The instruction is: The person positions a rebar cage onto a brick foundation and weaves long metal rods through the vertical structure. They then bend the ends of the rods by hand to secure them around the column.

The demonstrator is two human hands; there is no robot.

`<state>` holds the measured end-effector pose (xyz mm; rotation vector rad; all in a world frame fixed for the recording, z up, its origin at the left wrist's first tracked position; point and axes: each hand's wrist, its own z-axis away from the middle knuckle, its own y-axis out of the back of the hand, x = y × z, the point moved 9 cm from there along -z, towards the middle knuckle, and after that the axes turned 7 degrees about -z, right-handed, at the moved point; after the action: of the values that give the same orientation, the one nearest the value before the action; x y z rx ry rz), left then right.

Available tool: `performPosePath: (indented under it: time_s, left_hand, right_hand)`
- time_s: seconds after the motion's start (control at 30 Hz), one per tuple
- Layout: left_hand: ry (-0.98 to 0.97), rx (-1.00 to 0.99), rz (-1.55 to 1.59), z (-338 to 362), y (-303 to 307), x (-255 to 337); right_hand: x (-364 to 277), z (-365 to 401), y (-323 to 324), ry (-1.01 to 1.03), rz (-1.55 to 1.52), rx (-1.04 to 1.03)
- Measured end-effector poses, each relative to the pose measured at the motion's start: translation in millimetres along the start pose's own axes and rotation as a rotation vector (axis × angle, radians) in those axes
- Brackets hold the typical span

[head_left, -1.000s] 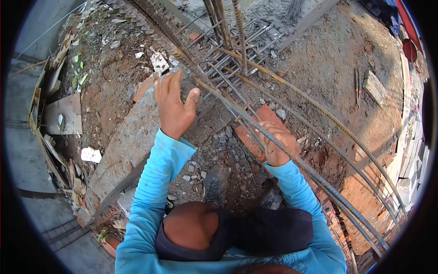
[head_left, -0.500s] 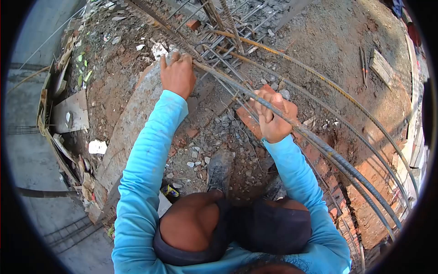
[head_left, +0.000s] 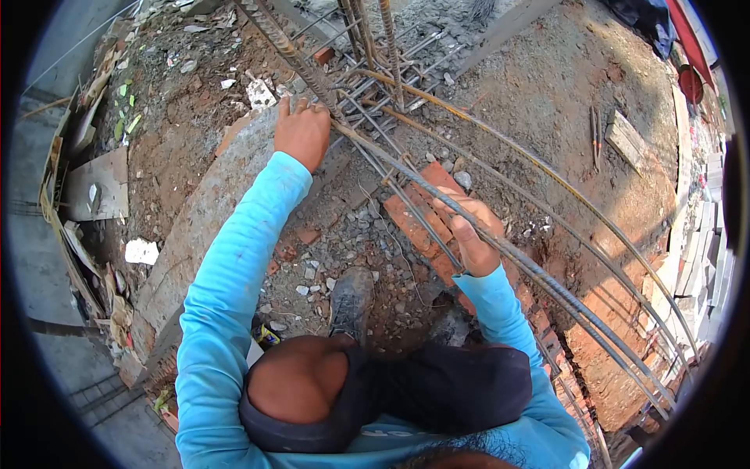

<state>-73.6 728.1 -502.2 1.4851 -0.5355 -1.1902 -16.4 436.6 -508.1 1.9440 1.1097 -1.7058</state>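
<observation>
My left hand (head_left: 302, 133) rests at the upper edge of a concrete ledge (head_left: 207, 187), beside the foot of a thick rusty rebar (head_left: 291, 53); its fingertips are partly hidden, so its grip cannot be made out. My right hand (head_left: 473, 234) is wrapped round a long grey rebar (head_left: 547, 280) that runs from the rebar joint toward the lower right. Below that bar, near my right hand, lie red bricks (head_left: 412, 220). Thinner bars cross in a lattice between my two hands.
A yellowish curved rebar (head_left: 539, 162) and another bar sweep to the right. Pliers-like tools (head_left: 596, 139) and a wooden block (head_left: 626, 141) lie on the soil. My shoe (head_left: 351, 301) stands on gravel. A board (head_left: 98, 186) is at the left.
My right hand has moved down and nearer along the grey rebar. More of the red bricks shows. The view has shifted slightly, while my left hand stays by the thick rebar.
</observation>
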Motion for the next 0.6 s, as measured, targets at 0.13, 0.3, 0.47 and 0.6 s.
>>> performPosePath:
  time_s: [0.13, 0.3, 0.47, 0.6]
  left_hand:
    - [0.002, -0.032, 0.005, -1, 0, 2]
    - [-0.005, -0.064, -0.027, -3, -5, 1]
    - [0.01, -0.05, -0.023, 0, -2, 2]
    - [0.03, -0.081, -0.032, 1, -4, 1]
  right_hand:
    - [26, 36, 57, -0.238, -0.135, 0.197]
    - [48, 7, 96, -0.38, -0.436, 0.614]
    - [29, -36, 89, 0.046, -0.771, 0.255]
    - [27, -18, 79, 0.115, -0.629, 0.313]
